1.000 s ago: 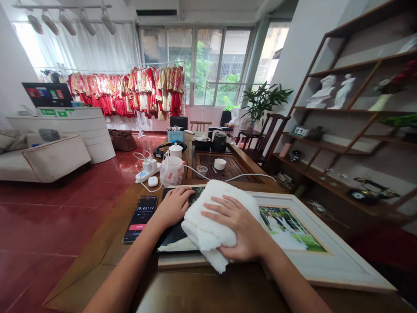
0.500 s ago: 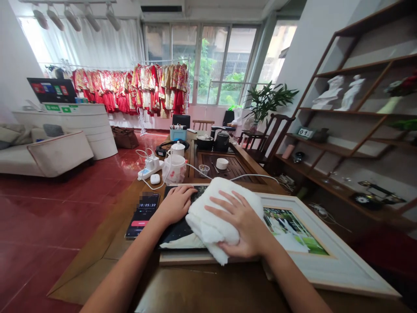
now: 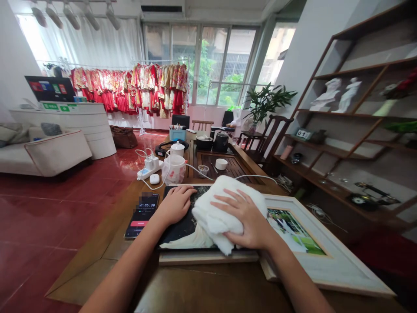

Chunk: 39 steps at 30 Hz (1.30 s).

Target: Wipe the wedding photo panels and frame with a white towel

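1. Hands apart, both palm-down! The right hand (image 3: 249,216) presses over a bunched white cloth (image 3: 211,217), fingers spread across the top, not gripping. The left hand (image 3: 176,205) lies flat on a dark glossy panel (image 3: 182,226), just clear of the cloth.
2. And there's the shift: against the earlier view, the cloth has slid right and away across the surface, the right hand riding along with it, and more of the dark panel now shows at the cloth's left edge.
3. Just right of the cloth, a white-framed wedding photo (image 3: 339,256) lies flat on the wooden table (image 3: 110,248).
4. Left of the left hand, a phone (image 3: 141,216) shows a timer reading 05:38.
5. Further up the table: a white power strip (image 3: 148,169), a clear jug (image 3: 173,170) and a tea tray (image 3: 231,169). Way beyond, red garments (image 3: 130,89) hang on racks by the windows.
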Tool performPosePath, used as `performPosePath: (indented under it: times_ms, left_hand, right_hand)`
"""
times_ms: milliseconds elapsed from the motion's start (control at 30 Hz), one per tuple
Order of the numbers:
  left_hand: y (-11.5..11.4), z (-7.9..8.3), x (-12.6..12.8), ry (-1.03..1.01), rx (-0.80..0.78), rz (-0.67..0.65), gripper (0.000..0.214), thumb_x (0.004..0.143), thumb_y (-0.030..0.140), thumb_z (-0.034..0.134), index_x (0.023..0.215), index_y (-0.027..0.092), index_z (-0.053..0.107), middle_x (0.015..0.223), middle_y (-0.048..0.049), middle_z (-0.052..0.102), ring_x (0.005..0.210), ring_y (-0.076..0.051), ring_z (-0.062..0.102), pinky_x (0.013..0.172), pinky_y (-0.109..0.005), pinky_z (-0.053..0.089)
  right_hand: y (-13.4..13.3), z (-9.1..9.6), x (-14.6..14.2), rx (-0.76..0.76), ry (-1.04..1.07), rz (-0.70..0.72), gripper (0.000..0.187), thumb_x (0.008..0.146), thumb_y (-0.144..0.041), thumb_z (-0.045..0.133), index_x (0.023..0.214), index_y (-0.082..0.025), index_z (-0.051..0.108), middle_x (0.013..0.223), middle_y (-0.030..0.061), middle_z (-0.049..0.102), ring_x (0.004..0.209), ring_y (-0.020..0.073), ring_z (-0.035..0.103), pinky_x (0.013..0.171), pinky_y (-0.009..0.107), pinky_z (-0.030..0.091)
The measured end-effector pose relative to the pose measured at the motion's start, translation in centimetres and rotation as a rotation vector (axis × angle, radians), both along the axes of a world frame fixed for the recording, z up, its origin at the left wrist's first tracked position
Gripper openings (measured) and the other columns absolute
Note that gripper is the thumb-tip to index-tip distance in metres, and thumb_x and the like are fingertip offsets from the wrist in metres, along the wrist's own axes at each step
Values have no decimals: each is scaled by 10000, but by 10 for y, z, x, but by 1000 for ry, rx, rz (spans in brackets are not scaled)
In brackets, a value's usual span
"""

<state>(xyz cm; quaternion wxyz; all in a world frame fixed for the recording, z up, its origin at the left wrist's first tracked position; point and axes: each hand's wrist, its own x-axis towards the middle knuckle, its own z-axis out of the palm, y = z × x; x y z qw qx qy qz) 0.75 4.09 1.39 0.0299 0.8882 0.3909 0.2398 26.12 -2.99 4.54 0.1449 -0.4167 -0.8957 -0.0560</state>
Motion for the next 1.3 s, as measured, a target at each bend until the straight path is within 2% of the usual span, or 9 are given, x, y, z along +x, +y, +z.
performPosePath:
  times_ms: [100,167,467,800,900,1100,1167,1300]
  left_hand:
    - [0,0,1,3,-12,16,383,916,149,380,1257,273,505,1312,-28,520,1255,-204,432,1063,-395,324]
    - [0,0,1,3,-14,16,385,917,148,379,1258,274,504,1313,-28,519,1258,-204,429,1063,-396,322]
    - [1,-1,0,8,3,-9,368,926,155,372,1258,261,491,1320,-29,512,1262,-197,424,1058,-380,327]
    - [2,-3,0,-2,1,9,370,927,161,377,1258,274,497,1311,-31,513,1256,-203,427,1057,-389,324]
    - [1,-2,0,6,-5,11,375,922,155,379,1259,271,496,1311,-30,513,1255,-205,426,1060,-392,321]
    - [0,1,0,18,-3,8,368,927,157,370,1258,263,490,1314,-25,511,1254,-195,426,1061,-375,320]
    - [0,1,0,13,4,7,364,927,158,371,1255,261,491,1309,-25,515,1254,-194,426,1057,-373,323]
    - [0,-1,0,10,11,16,358,924,161,379,1247,261,498,1302,-27,519,1249,-197,429,1050,-374,328]
  right_hand:
    - [-7,4,-17,-73,-9,117,761,642,-417,617,1377,-355,429,1420,0,457,1348,337,305,1093,557,130]
    - [-9,5,-21,-88,-5,146,767,629,-408,620,1372,-353,439,1417,1,461,1346,338,310,1098,546,125]
    - [2,-1,7,33,18,-76,669,716,-447,593,1359,-324,457,1393,32,488,1322,328,353,1075,569,189]
    - [-10,3,-25,-77,-14,136,765,638,-431,613,1374,-316,442,1417,17,461,1337,325,330,1119,533,107]
    - [-6,2,-18,-68,-4,117,762,640,-418,615,1373,-313,439,1423,13,452,1336,313,335,1120,522,120]
    - [3,-4,3,23,17,-42,669,726,-432,582,1367,-303,441,1401,33,475,1329,302,348,1102,541,153]
    - [3,-4,3,36,6,-41,669,731,-437,579,1370,-298,437,1402,37,473,1332,305,340,1101,545,146]
    - [-3,-4,-10,8,-23,45,709,696,-437,590,1375,-317,424,1417,11,457,1349,298,312,1111,528,125]
